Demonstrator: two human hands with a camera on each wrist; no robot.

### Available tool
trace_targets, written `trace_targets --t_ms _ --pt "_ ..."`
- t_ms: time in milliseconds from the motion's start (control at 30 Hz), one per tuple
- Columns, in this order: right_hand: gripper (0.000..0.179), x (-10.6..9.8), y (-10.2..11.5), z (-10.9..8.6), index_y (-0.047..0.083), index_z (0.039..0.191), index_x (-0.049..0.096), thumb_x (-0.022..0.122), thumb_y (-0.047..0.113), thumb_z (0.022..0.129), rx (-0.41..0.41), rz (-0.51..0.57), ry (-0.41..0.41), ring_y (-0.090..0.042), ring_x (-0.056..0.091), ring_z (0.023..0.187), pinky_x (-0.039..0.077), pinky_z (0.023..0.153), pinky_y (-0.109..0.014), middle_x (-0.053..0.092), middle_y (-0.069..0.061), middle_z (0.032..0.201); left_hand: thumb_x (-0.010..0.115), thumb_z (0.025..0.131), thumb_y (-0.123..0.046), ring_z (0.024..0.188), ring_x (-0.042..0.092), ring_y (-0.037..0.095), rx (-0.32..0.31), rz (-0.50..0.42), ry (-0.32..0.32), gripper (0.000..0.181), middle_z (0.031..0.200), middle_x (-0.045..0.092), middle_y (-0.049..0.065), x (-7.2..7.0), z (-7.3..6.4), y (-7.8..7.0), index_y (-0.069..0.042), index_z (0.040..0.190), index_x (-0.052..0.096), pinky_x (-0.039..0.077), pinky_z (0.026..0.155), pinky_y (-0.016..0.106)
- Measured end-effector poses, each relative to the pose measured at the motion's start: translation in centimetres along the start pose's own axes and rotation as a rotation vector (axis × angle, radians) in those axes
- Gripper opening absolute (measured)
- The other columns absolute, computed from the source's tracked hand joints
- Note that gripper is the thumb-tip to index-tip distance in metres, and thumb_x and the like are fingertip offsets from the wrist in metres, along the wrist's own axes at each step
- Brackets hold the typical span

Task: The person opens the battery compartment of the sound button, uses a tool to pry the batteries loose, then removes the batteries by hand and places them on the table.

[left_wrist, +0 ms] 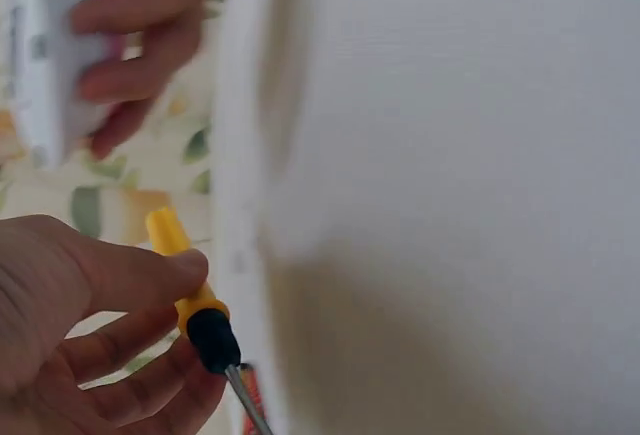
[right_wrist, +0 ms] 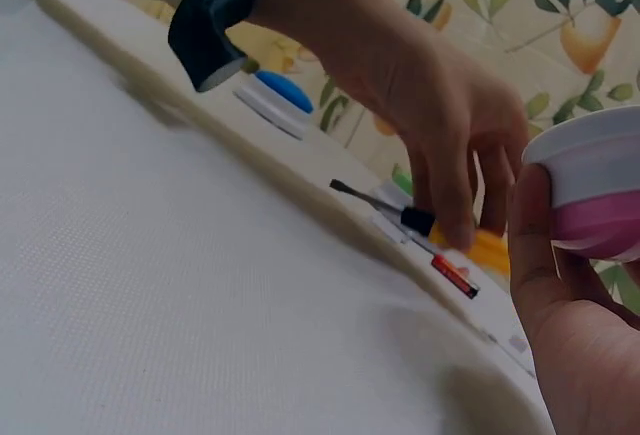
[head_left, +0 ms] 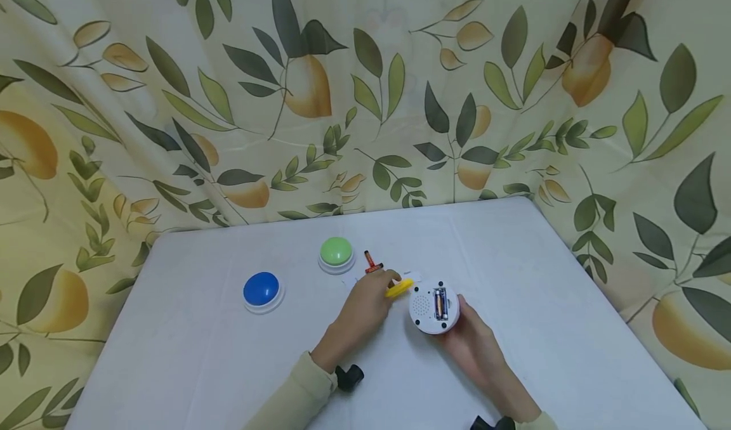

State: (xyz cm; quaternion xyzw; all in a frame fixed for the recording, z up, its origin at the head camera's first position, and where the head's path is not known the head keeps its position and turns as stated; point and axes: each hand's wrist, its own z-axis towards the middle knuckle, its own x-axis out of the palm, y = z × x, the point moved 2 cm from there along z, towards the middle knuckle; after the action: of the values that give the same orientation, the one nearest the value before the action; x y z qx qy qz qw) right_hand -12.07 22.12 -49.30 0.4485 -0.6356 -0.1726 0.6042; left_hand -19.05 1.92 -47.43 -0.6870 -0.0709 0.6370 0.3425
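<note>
My left hand (head_left: 368, 297) pinches a screwdriver by its yellow handle (head_left: 400, 288). In the left wrist view the screwdriver (left_wrist: 190, 280) shows a black collar and a metal shaft that points away from the palm. Just to the right, my right hand (head_left: 471, 338) grips a round push-button light or buzzer (head_left: 424, 309) with its white underside turned up. Batteries (head_left: 440, 304) sit in its uncovered compartment, beside a grid of speaker holes. The right wrist view shows the button's pink dome (right_wrist: 600, 225) facing down. The screwdriver stays apart from the button.
A blue button (head_left: 261, 289) and a green button (head_left: 336, 252) stand on white bases to the left. Small red-and-black cylinders (head_left: 374, 267) lie behind my left hand on the white table (head_left: 194, 341). A patterned curtain (head_left: 320, 157) hangs behind the table.
</note>
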Motion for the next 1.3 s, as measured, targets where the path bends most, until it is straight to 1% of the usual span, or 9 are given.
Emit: trace_targets --t_ms 133,267,333,500,633,800,933,1133,1300 --pt "0.072 0.2 0.0 0.5 0.016 0.167 -0.012 0.027 0.044 0.113 0.009 0.011 0.037 0.003 0.056 0.130 0.048 0.111 -0.025 -0.010 -0.008 0.176 0.078 0.090 -0.001 0.099 0.067 0.016 -0.016 -0.104 -0.085 0.041 0.114 0.072 0.001 -2.2 -0.9 0.0 -0.015 0.128 0.068 0.059 0.088 0.030" --pt "0.069 0.5 -0.2 1.1 0.018 0.167 -0.011 0.024 0.044 0.114 0.022 0.009 0.086 0.000 0.054 0.134 0.047 0.113 -0.028 -0.010 -0.009 0.176 0.081 0.087 0.000 0.096 0.066 0.016 -0.015 -0.163 -0.162 0.046 0.114 0.072 0.001 -4.6 -2.1 -0.3 -0.016 0.128 0.068 0.061 0.085 0.029" --pt "0.069 0.7 -0.3 1.4 0.019 0.168 -0.011 0.025 0.045 0.114 0.026 0.010 0.099 -0.001 0.054 0.135 0.047 0.115 -0.029 -0.005 -0.008 0.176 0.081 0.087 0.000 0.098 0.066 0.016 -0.019 -0.202 -0.195 0.047 0.115 0.072 0.001 -5.7 -2.7 -0.5 -0.015 0.129 0.067 0.062 0.086 0.032" --pt "0.069 1.3 -0.5 2.2 0.019 0.168 -0.008 0.027 0.044 0.114 0.038 0.033 0.120 -0.005 0.054 0.136 0.046 0.116 -0.033 0.029 0.004 0.163 0.082 0.087 -0.001 0.101 0.068 0.017 -0.007 -0.281 -0.284 0.049 0.121 0.071 0.002 -8.2 -4.3 -1.0 -0.015 0.131 0.066 0.062 0.091 0.035" --pt "0.068 2.0 -0.6 2.9 0.019 0.167 -0.006 0.029 0.044 0.113 0.061 0.063 0.135 -0.008 0.051 0.138 0.046 0.116 -0.036 0.033 0.006 0.157 0.082 0.087 -0.003 0.102 0.068 0.016 0.017 -0.315 -0.360 0.052 0.120 0.071 0.002 -9.7 -5.3 -1.1 -0.015 0.134 0.064 0.062 0.092 0.032" --pt "0.066 2.6 -0.9 3.3 0.022 0.167 -0.002 0.029 0.043 0.113 0.079 0.098 0.132 -0.011 0.050 0.139 0.044 0.117 -0.040 0.037 0.006 0.157 0.083 0.085 0.000 0.104 0.069 0.015 0.061 -0.350 -0.434 0.055 0.118 0.068 0.004 -10.7 -6.4 -1.3 -0.012 0.134 0.062 0.062 0.093 0.030" --pt "0.065 2.9 -1.1 3.7 0.024 0.168 -0.002 0.030 0.043 0.114 0.086 0.108 0.133 -0.012 0.052 0.139 0.044 0.117 -0.042 0.039 0.006 0.158 0.082 0.086 0.002 0.107 0.070 0.016 0.088 -0.426 -0.477 0.051 0.120 0.067 0.004 -11.2 -7.0 -1.3 -0.010 0.132 0.061 0.062 0.094 0.030" --pt "0.065 3.4 -1.7 4.6 0.023 0.168 -0.006 0.026 0.042 0.114 0.118 0.146 0.221 -0.015 0.051 0.140 0.044 0.116 -0.044 0.009 -0.007 0.175 0.077 0.090 0.003 0.112 0.068 0.019 0.077 -0.566 -0.493 0.050 0.129 0.063 0.008 -11.5 -7.2 -1.5 -0.007 0.134 0.054 0.061 0.097 0.030" --pt "0.067 3.7 -2.5 5.0 0.022 0.168 -0.010 0.025 0.042 0.114 0.153 0.176 0.284 -0.016 0.050 0.140 0.043 0.117 -0.046 0.012 -0.006 0.175 0.075 0.091 0.005 0.114 0.068 0.024 0.085 -0.614 -0.518 0.050 0.131 0.062 0.013 -11.5 -7.0 -1.5 -0.002 0.134 0.051 0.059 0.098 0.025"
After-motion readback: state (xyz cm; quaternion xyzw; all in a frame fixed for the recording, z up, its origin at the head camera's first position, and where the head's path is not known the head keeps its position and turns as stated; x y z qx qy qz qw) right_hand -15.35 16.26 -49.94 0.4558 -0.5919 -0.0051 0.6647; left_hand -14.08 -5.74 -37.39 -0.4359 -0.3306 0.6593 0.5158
